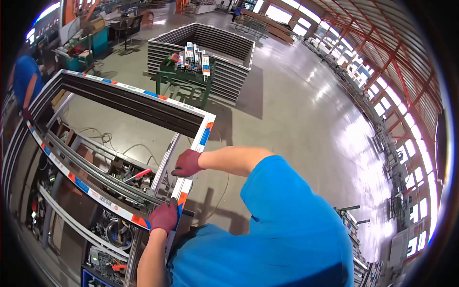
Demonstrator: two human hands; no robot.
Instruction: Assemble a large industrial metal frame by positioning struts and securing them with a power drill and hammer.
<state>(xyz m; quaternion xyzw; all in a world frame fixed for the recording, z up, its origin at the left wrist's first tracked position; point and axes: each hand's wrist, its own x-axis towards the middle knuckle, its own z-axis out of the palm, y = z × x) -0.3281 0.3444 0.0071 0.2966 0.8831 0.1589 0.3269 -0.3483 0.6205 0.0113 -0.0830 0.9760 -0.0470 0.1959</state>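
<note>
Your left hand and right hand gripped one end of the frame. A co-worker stood at its opposite end.

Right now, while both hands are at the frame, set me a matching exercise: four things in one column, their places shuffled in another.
Things
1. left hand
2. stack of frames
3. right hand
4. red-handled tool

Places
A. seen through the opening of the nearest frame
B. on that frame's short side, higher in the picture than the other hand
C. at that frame's near corner, lowest in the picture of the four
D. on the floor, beyond the green stand

Pairs: 1-C, 2-D, 3-B, 4-A
</note>
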